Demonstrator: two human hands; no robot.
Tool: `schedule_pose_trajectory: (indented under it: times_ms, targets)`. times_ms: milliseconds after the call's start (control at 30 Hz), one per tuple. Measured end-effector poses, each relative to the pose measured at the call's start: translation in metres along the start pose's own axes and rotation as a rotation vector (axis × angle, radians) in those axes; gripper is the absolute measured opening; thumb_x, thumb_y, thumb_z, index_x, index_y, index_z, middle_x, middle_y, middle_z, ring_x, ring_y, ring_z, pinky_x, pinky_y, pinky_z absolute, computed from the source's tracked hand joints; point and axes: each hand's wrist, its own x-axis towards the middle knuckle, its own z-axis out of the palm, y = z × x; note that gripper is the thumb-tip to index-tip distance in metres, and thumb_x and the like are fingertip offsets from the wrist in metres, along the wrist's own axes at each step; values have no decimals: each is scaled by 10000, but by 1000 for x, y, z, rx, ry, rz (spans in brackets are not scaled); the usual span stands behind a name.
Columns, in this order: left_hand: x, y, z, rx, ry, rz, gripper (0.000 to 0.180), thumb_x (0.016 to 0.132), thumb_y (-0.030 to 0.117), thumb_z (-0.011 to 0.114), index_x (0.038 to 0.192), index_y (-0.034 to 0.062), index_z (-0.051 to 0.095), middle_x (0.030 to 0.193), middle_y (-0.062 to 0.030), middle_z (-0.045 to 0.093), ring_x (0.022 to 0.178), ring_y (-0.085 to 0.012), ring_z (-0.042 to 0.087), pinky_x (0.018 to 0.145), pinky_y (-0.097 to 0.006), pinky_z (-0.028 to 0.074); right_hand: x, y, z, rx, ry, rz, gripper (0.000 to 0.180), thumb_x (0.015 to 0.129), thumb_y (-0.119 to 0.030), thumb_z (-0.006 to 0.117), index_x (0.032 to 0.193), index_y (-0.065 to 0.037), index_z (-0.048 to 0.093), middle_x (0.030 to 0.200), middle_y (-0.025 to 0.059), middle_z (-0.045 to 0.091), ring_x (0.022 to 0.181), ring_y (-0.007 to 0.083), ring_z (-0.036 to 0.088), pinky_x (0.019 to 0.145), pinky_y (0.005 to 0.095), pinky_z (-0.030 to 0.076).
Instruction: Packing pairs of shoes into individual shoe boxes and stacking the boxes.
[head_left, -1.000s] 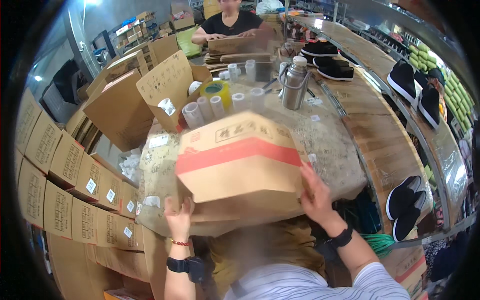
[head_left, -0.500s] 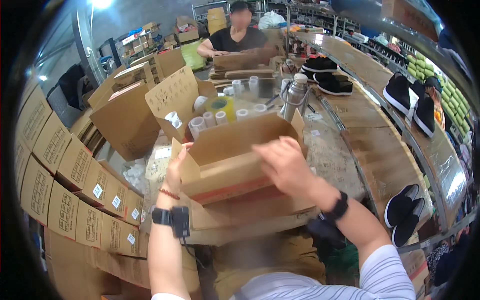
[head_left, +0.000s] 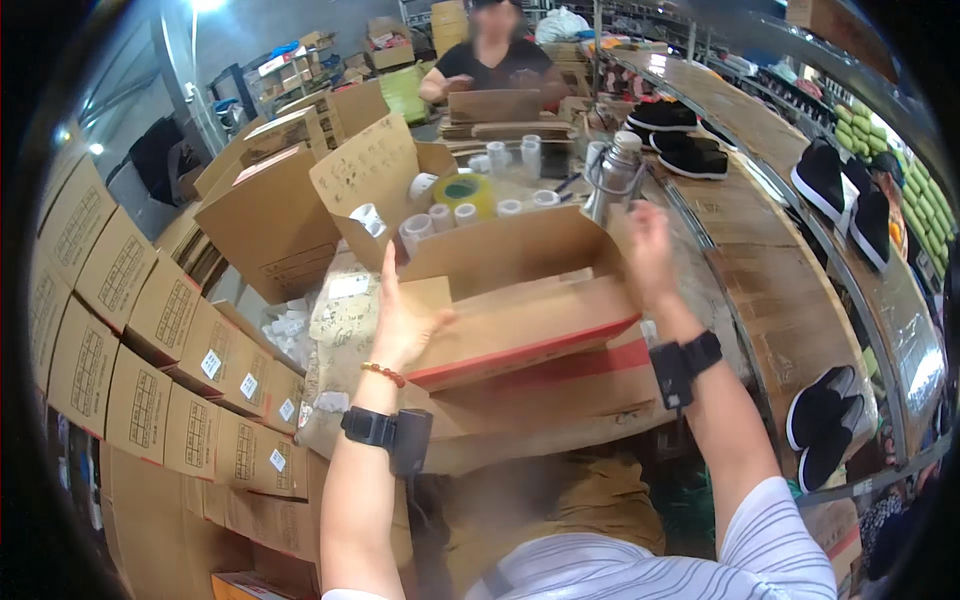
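An open-topped brown cardboard box point(head_left: 520, 325) with a red strip along its near lower edge sits tilted in front of me. My left hand point(head_left: 405, 315) holds its left end, fingers straight and pointing up along the outside, thumb over the folded-in end flap. At the right end, my right hand point(head_left: 650, 255) is raised beside the wall, its fingers bent and smeared by motion. Whether it touches the box I cannot tell. Beneath the box lies flat cardboard point(head_left: 560, 395) with a red band.
Tape rolls and white cores point(head_left: 465, 212) stand behind the box, near a metal flask point(head_left: 615, 175). Stacked cartons point(head_left: 150, 330) line the left. Black shoes point(head_left: 825, 425) rest on the right-hand shelves. Across the table a co-worker point(head_left: 495, 65) handles cardboard.
My right hand has moved right, from over the box to its right end. The left end flap now leans inward, and my left thumb lies over it. The view has shifted slightly.
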Motion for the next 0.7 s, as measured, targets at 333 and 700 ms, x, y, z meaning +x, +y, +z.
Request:
schedule_pose_trajectory:
  times_ms: [333,700]
  targets:
    - [-14,38,-18,150,-40,-11,621,584,146,839,1140,103,566,1181,-120,466,1151,-305,431,960,-389,412,-29,-31,-21,-538,-824,-157,848,598,-180,832,1343,-184,427,1194,83,426,1201,259,410,1040,348,346]
    - [-20,73,-39,82,21,23,333,889,170,595,1198,53,563,1258,-136,484,1063,-329,539,903,-374,438,-65,-21,-36,-435,-344,-401,342,819,-296,667,1080,-88,591,1020,89,518,977,249,554,855,354,464]
